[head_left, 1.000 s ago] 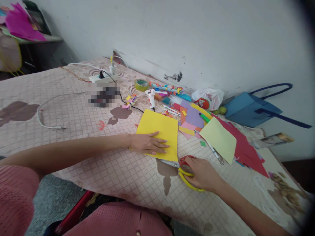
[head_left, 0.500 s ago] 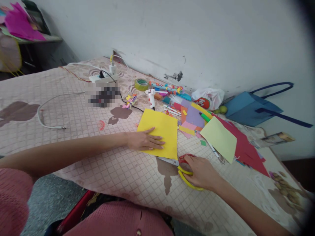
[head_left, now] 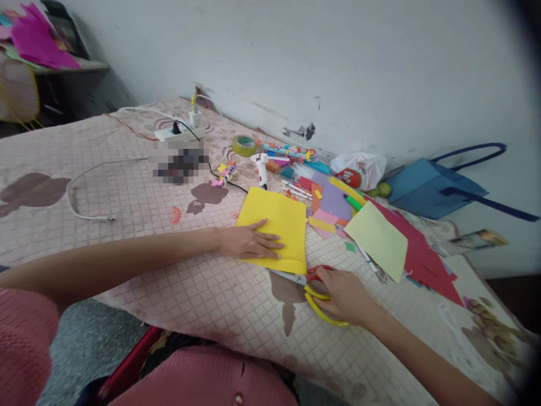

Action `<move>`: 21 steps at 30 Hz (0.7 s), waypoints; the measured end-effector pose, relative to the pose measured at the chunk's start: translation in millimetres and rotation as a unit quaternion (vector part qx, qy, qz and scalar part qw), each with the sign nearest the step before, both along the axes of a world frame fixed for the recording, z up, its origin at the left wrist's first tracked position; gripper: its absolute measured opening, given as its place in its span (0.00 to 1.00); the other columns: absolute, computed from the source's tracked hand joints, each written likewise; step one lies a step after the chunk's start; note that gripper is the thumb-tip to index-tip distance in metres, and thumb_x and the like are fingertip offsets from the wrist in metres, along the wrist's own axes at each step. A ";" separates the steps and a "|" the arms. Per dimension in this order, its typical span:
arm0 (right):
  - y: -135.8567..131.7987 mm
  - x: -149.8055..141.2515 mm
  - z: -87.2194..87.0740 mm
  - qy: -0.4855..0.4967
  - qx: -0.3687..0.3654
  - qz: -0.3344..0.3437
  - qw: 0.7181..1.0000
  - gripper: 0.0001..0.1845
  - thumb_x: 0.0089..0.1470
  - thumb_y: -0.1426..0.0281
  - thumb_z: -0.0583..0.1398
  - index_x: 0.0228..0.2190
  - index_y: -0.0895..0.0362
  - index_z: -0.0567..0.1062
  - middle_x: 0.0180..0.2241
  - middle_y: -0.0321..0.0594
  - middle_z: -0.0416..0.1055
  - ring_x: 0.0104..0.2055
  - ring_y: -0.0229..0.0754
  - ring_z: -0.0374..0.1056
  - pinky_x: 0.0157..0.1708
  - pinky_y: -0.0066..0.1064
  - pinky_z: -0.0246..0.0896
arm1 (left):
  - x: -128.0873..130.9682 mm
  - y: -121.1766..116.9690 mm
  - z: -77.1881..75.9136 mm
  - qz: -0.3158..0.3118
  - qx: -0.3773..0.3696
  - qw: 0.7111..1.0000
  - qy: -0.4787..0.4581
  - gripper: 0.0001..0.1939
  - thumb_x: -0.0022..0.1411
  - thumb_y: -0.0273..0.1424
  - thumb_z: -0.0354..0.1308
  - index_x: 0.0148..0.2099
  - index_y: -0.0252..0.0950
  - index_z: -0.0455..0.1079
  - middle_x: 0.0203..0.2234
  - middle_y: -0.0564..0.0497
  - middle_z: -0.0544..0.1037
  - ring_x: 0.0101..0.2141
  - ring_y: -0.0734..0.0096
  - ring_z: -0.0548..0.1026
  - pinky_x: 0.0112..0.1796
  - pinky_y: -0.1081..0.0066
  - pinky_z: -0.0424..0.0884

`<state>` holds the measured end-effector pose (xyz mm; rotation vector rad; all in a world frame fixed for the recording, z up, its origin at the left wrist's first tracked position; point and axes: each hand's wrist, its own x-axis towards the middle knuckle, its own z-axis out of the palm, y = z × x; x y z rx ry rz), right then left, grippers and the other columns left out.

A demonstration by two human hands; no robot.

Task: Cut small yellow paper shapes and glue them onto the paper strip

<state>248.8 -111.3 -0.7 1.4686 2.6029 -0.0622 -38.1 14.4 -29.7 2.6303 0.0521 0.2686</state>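
Observation:
A yellow paper sheet lies on the pink checked cloth. My left hand rests flat on its near left part, fingers stretched out. Scissors with red and yellow handles lie just below the sheet's near right corner, blades pointing left. My right hand covers the handles, fingers curled round them.
To the right lie a pale green sheet and red paper. Behind the yellow sheet are a white glue gun, a tape roll, markers and paper scraps. A blue bag, a power strip and a white cable sit farther off.
My left hand slid the yellow sheet slightly away, clearing the scissor blades. My right hand stays on the scissor handles, shifted slightly.

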 end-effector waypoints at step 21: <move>2.8 -0.6 -3.5 -0.014 0.021 0.017 1.000 0.15 0.51 0.59 0.56 0.35 0.58 0.66 0.29 0.41 0.73 0.31 0.46 0.69 0.27 0.32 0.54 | 0.8 0.8 -4.3 -0.007 0.039 0.999 0.019 0.24 0.65 0.30 0.40 0.63 0.47 0.49 0.61 0.53 0.54 0.61 0.67 0.48 0.57 0.55 0.23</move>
